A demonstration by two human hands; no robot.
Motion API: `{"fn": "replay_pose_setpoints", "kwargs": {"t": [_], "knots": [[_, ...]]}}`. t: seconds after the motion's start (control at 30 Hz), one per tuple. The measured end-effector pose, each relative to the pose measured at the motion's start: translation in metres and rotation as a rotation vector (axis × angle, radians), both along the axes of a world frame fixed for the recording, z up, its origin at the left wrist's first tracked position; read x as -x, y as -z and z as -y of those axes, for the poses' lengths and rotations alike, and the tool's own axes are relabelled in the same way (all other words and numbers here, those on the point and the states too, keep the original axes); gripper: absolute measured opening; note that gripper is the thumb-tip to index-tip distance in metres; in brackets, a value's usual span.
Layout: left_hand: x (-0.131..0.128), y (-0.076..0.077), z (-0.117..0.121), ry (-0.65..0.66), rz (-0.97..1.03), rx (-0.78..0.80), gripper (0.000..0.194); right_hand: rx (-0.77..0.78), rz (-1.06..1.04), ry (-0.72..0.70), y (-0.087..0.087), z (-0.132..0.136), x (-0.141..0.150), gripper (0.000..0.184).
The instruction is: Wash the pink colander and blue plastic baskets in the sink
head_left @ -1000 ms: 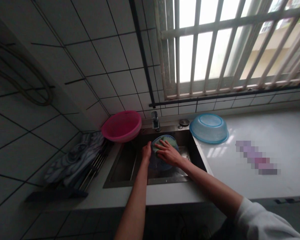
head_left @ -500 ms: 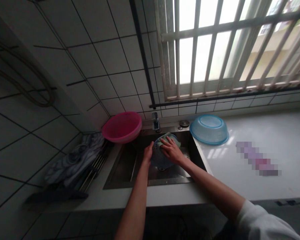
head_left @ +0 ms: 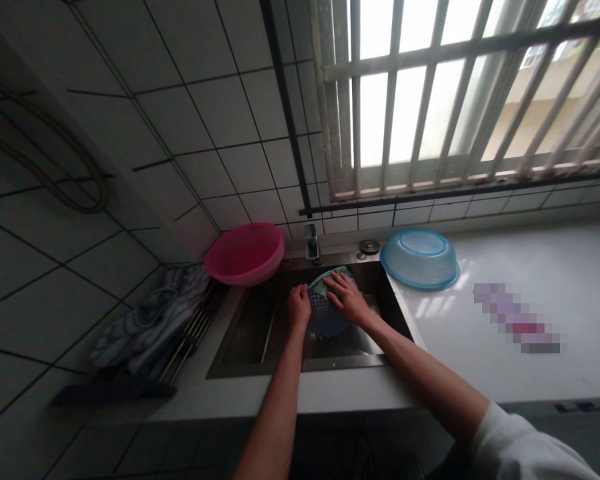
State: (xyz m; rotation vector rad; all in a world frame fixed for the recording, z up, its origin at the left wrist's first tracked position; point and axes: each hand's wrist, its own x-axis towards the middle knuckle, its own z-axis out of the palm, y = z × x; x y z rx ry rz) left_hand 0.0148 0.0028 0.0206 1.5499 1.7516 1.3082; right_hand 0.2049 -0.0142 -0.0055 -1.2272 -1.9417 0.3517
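In the head view, a bluish colander (head_left: 325, 321) with rows of holes is held tilted over the sink (head_left: 280, 320). My left hand (head_left: 299, 305) is closed on the colander's left rim. My right hand (head_left: 349, 300) presses a green cloth (head_left: 321, 287) against the colander near its upper edge, the fingers somewhat spread over the fabric. Part of the cloth and the colander's right side are hidden behind that hand.
A faucet (head_left: 311, 241) stands behind the sink. To its left is a pink basin (head_left: 245, 255); at the right edge sits an upturned blue basin (head_left: 421, 260). Striped cloth (head_left: 150, 313) lies on a rack at the left, and a drain strainer (head_left: 369, 247) rests near the faucet.
The colander has been turned and tilted, so its holed side now shows more. My left hand has shifted slightly right along the rim; my right hand and the cloth have moved a little right.
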Motion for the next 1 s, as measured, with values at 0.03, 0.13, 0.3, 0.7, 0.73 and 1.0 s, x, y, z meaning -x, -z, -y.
{"fn": "replay_pose_setpoints", "kwargs": {"t": [0.03, 0.13, 0.3, 0.7, 0.73, 1.0], "knots": [[-0.002, -0.001, 0.001, 0.001, -0.053, -0.053, 0.042, -0.013, 0.023, -0.012, -0.001, 0.002, 0.004, 0.050], [-0.002, -0.003, 0.002, -0.008, -0.067, 0.037, 0.044, -0.072, 0.118, -0.102, -0.009, 0.011, 0.016, 0.052], [0.011, -0.005, -0.002, -0.102, 0.239, 0.302, 0.071, -0.110, 0.112, -0.201, -0.015, 0.010, 0.008, 0.051], [0.013, 0.009, -0.005, 0.076, 0.496, 0.367, 0.077, -0.111, 0.160, -0.208, -0.021, 0.019, 0.009, 0.044], [0.013, 0.009, -0.005, 0.070, 0.496, 0.366, 0.076, -0.145, 0.213, -0.276, -0.025, 0.023, 0.013, 0.043], [0.009, 0.005, -0.005, 0.067, 0.222, 0.310, 0.060, 0.077, -0.080, 0.046, -0.002, -0.005, -0.015, 0.047]]}}
